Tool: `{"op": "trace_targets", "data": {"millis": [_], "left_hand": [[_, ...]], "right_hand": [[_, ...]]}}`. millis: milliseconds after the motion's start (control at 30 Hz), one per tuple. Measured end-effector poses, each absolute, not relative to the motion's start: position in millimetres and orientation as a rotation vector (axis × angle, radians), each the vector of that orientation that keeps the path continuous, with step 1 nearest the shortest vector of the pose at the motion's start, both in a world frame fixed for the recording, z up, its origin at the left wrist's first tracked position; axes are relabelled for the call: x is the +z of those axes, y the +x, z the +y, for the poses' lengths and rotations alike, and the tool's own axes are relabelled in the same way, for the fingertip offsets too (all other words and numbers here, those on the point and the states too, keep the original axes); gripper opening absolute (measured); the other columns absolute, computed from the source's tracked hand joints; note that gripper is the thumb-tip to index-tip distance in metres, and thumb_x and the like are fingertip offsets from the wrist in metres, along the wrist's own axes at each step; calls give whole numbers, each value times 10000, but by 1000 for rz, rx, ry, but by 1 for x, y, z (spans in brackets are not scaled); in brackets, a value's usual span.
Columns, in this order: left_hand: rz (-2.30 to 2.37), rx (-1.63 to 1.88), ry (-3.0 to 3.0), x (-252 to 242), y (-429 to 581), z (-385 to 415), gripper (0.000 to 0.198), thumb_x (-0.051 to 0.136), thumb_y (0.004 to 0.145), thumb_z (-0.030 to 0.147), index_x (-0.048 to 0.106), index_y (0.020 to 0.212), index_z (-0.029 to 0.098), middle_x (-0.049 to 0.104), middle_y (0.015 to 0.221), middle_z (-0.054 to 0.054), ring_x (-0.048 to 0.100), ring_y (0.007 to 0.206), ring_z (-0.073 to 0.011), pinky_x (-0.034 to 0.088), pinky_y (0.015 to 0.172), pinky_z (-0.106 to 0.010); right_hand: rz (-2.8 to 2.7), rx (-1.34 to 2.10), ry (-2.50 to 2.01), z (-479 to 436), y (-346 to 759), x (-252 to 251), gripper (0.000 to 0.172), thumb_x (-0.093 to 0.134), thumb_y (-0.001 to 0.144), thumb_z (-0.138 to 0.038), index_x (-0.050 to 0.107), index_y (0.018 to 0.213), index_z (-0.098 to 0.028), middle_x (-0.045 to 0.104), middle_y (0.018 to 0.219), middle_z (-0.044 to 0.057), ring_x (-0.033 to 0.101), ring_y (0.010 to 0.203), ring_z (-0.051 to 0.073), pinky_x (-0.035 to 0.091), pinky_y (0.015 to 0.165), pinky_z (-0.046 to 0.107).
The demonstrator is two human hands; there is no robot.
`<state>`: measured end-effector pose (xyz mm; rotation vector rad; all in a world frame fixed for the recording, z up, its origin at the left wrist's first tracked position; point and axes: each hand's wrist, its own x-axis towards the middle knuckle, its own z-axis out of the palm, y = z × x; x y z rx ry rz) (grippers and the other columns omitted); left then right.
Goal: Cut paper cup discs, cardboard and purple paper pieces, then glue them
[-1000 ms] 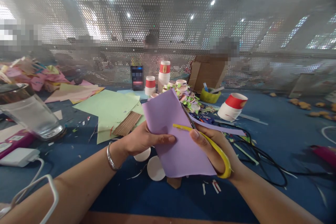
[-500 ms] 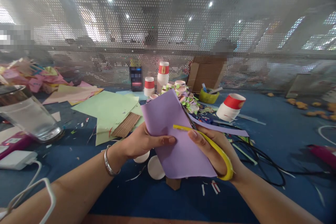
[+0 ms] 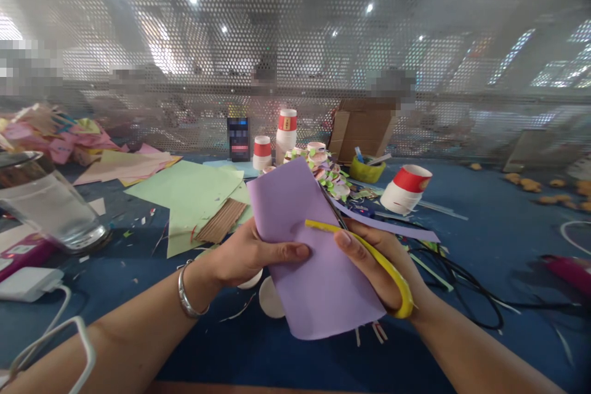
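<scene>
My left hand [image 3: 249, 253] pinches the left edge of a purple sheet of paper [image 3: 305, 252], thumb lying across its front. My right hand [image 3: 379, 258] is closed through the yellow handles of a pair of scissors [image 3: 369, 253]. Its blades reach along the sheet's right edge, where a narrow purple strip [image 3: 392, 229] trails off to the right. Both hands hold the sheet above the blue table [image 3: 498, 246]. A silver bangle [image 3: 185, 295] circles my left wrist.
Green paper sheets [image 3: 194, 191] and a brown corrugated piece [image 3: 221, 221] lie left of centre. Red-and-white paper cups [image 3: 406, 188] stand and lie behind, beside a yellow bowl [image 3: 367, 169] and cardboard box [image 3: 364, 126]. A glass jar [image 3: 46, 203] stands left. Black cables [image 3: 462, 283] run right. White discs [image 3: 270, 298] lie under the sheet.
The purple sheet has slid lower and closer to me, with its bottom edge now covering the small brown piece beneath it. Both hands keep their grips.
</scene>
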<state>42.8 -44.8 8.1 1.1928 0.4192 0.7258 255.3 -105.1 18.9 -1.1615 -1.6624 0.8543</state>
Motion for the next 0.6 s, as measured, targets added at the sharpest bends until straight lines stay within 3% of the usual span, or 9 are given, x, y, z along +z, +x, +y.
{"op": "trace_targets", "data": {"millis": [133,300,433,500,600], "left_hand": [[390,714,1161,12,44,-48,379,847,767,209,724,1122,164,774,1087,-104,737,974,-244,606,881,-345],[446,717,1233,17,37,-43,413,861,749,213,720,1134,166,773,1088,-106,737,954,-240,617,852,-340],[516,767,1249,18,29,-34,390,852,762,237,724,1124,165,774,1079,-106,732,931,-230,619,835,-332],[596,848,1222,19,25,-28,375,865,741,243,732,1080,154,774,1067,-103,730,908,-230,620,818,-327],[699,989,1178,19,18,-18,403,889,692,231,732,1052,142,774,1045,-102,727,892,-242,620,788,-322]], "right_hand": [[-1679,774,-1169,-107,254,21,421,572,947,-583,764,1129,-256,756,1019,47,685,981,250,512,947,400],[-1560,1020,-1129,-107,251,18,504,595,917,-622,733,1165,-205,721,868,56,676,763,210,544,630,308],[-1546,1127,-1189,-106,255,18,536,626,874,-661,699,1140,-201,556,568,-28,483,427,117,359,367,231],[-1584,1129,-1280,-104,258,20,515,630,866,-669,688,1077,-203,453,488,-71,390,357,88,284,332,216],[-1676,1063,-1359,-98,265,20,470,621,884,-646,684,1003,-196,422,482,-90,372,341,73,272,351,216]]}}
